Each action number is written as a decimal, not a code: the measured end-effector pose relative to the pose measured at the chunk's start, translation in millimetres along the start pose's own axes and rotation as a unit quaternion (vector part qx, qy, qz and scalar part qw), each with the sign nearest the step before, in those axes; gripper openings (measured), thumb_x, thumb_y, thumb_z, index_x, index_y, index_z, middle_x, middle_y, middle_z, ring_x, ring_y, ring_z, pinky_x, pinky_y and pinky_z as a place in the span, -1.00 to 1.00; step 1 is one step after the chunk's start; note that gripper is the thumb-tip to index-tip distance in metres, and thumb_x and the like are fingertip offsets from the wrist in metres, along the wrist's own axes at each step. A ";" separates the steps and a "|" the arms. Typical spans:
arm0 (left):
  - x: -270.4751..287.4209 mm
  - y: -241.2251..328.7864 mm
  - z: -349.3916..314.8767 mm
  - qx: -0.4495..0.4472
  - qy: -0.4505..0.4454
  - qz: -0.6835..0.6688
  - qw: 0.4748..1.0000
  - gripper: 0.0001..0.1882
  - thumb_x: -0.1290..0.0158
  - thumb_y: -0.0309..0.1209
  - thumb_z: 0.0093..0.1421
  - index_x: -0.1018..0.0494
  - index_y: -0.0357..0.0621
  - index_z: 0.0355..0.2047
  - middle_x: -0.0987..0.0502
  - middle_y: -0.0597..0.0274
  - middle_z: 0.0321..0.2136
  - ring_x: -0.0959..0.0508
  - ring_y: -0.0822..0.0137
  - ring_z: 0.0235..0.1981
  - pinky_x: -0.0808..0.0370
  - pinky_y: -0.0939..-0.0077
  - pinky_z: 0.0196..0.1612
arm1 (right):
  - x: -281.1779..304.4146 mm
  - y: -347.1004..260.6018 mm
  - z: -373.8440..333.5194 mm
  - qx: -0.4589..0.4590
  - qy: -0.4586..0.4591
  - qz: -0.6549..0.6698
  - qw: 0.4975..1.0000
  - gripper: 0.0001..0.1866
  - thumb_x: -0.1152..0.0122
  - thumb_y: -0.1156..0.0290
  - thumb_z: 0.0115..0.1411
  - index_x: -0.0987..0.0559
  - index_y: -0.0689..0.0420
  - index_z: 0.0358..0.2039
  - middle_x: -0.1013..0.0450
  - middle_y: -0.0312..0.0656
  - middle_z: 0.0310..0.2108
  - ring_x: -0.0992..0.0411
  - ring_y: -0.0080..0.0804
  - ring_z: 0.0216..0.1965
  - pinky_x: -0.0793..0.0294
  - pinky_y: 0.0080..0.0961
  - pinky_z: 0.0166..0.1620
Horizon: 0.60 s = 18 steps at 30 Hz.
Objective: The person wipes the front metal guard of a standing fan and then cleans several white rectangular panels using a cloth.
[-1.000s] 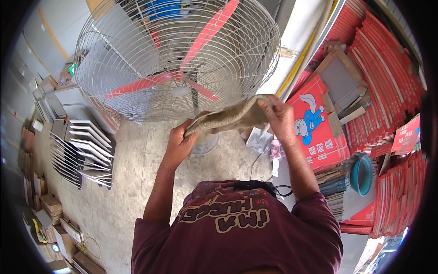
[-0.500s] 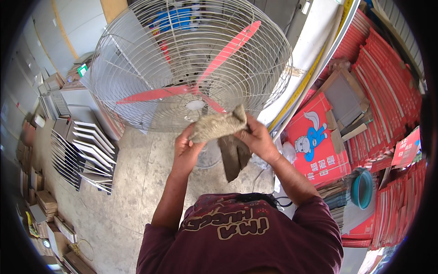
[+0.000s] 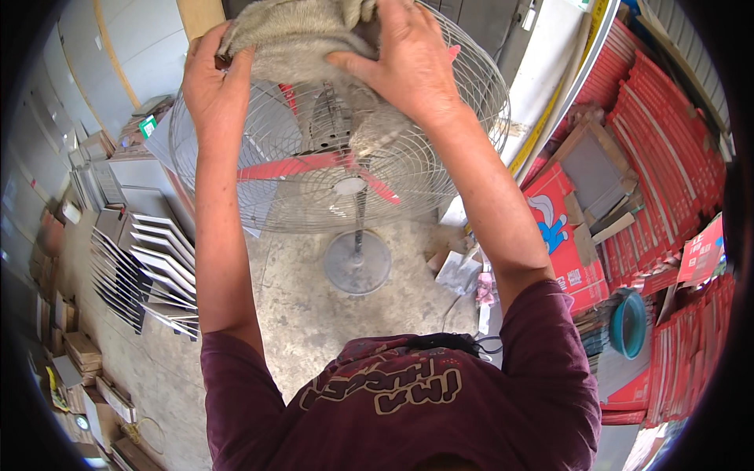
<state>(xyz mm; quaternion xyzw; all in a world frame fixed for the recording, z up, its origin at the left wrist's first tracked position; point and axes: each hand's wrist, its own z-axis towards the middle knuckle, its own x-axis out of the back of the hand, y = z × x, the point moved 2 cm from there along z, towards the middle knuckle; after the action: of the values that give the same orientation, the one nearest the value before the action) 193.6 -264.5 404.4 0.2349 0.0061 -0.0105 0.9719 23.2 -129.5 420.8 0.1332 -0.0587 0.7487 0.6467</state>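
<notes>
1. Gripping a bunched grey-brown cloth (image 3: 294, 31) at the top of the frame, both hands were raised high on outstretched arms.
2. The left hand (image 3: 210, 78) was closed on the cloth's left end, fingers curled over its edge.
3. The right hand (image 3: 404, 59) lay over the cloth's right part, thumb pointing left across the fabric and fingers wrapped over the top; it too was clamped on the cloth.
4. The hands sat near each other, joined by the cloth stretched between them.
5. The cloth was held in front of the upper rim of a large pedestal fan (image 3: 345, 184); whether it touched the wire guard could not be told.
6. The fan had a round wire cage, red blades and a round base (image 3: 357, 263) standing on the concrete floor (image 3: 306, 314).
7. Stacks of red flat boxes (image 3: 660, 157) filled the right side, with a teal basin (image 3: 628, 323) among them.
8. Grey slatted panels (image 3: 149, 267) leaned at the left, beside small cartons.
</notes>
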 end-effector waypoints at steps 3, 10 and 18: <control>13.7 -26.5 -22.8 -0.116 0.011 0.242 0.963 -0.69 -0.13 -0.50 -0.10 -0.53 -0.10 -0.25 -0.38 0.18 -0.36 -0.42 0.19 -0.28 -0.37 0.36 -0.20 | -30.9 4.1 -27.1 0.010 -0.063 -0.042 0.997 -0.25 -0.36 0.17 -0.11 -0.29 0.20 0.07 -0.39 -0.03 -0.05 -0.22 -0.04 0.13 -0.03 -0.11 0.22; 40.8 -74.9 -147.7 0.075 -0.086 0.192 0.975 -0.63 -0.12 -0.54 -0.12 -0.54 -0.08 -0.22 -0.48 0.24 -0.50 -0.47 0.33 -0.48 -0.40 0.47 -0.39 | -38.8 -11.0 -133.4 0.002 -0.166 -0.023 0.986 -0.38 -0.28 0.30 -0.02 -0.32 0.09 0.08 -0.39 -0.05 -0.04 -0.25 -0.10 0.12 -0.08 -0.07 0.20; 50.0 -62.9 -148.0 0.254 0.008 -0.138 0.957 -0.59 0.03 -0.62 0.09 -0.40 -0.23 0.00 -0.52 0.35 -0.54 -0.43 0.67 -0.55 -0.34 0.79 -0.50 | -22.0 -31.2 -130.3 -0.023 -0.164 0.041 0.985 -0.33 -0.28 0.41 -0.08 -0.29 0.12 0.10 -0.38 -0.04 -0.04 -0.25 -0.08 0.12 -0.04 -0.05 0.21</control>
<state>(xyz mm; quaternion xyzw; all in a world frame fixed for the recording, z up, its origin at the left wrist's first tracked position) 241.1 -253.7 243.2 0.4713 0.0430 -0.1442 0.8691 40.6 -111.7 287.3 0.2370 -0.1864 0.7412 0.5997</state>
